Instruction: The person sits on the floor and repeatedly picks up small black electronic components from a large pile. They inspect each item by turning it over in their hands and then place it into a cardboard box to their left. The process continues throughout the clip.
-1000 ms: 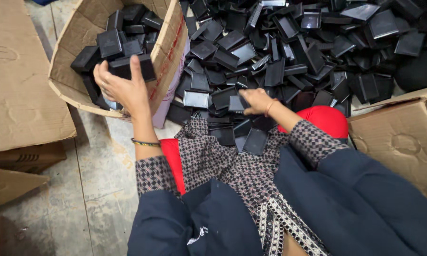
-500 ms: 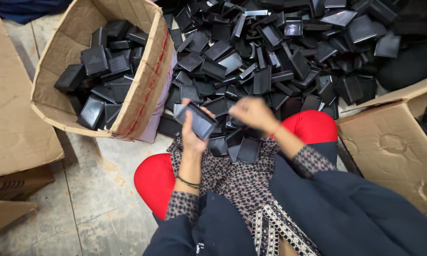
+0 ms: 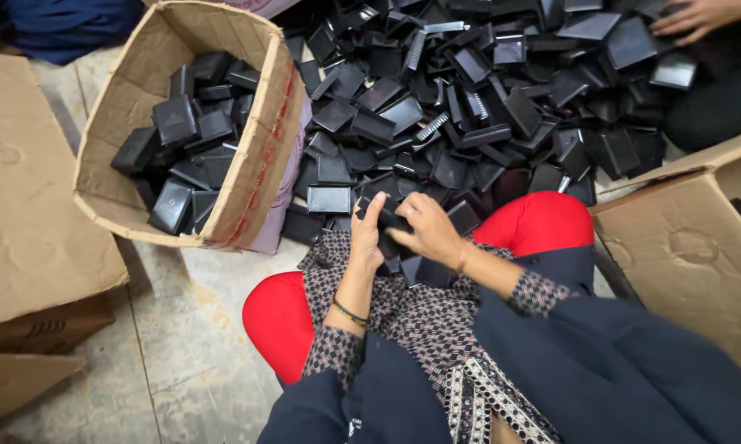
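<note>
Hundreds of small flat black plastic tray pieces [image 3: 486, 107] lie in a loose heap across the upper middle of the floor, reaching down to the person's knees. The pale concrete floor [image 3: 181, 329] shows bare at lower left. Next in size, an open brown cardboard box [image 3: 259, 156] tilts on its side at upper left, its mouth facing the camera, with more of the same black pieces [image 3: 181, 164] piled inside. A flat sheet of brown cardboard [image 3: 25, 205] lies left of it, and a second brown cardboard box [image 3: 691, 255] stands at the right edge, just beside the person's knee. The person sits with red trouser knees [image 3: 543, 222] spread, a patterned dark tunic [image 3: 420, 321] over the lap and a dark blue cloth [image 3: 601, 370] over the right thigh.

Both hands meet in front of the lap, at the near edge of the heap. The left hand [image 3: 366, 238], with a thin bracelet at the wrist, has its fingers closed around the left side of one small black plastic piece [image 3: 389, 222]. The right hand [image 3: 428, 230] grips the same piece from the right, fingers curled over its top. The piece is held between the two hands, just above the tunic and a few loose pieces lying on it.

At the top right corner another person's hand [image 3: 699, 16] rests on the far side of the heap.
</note>
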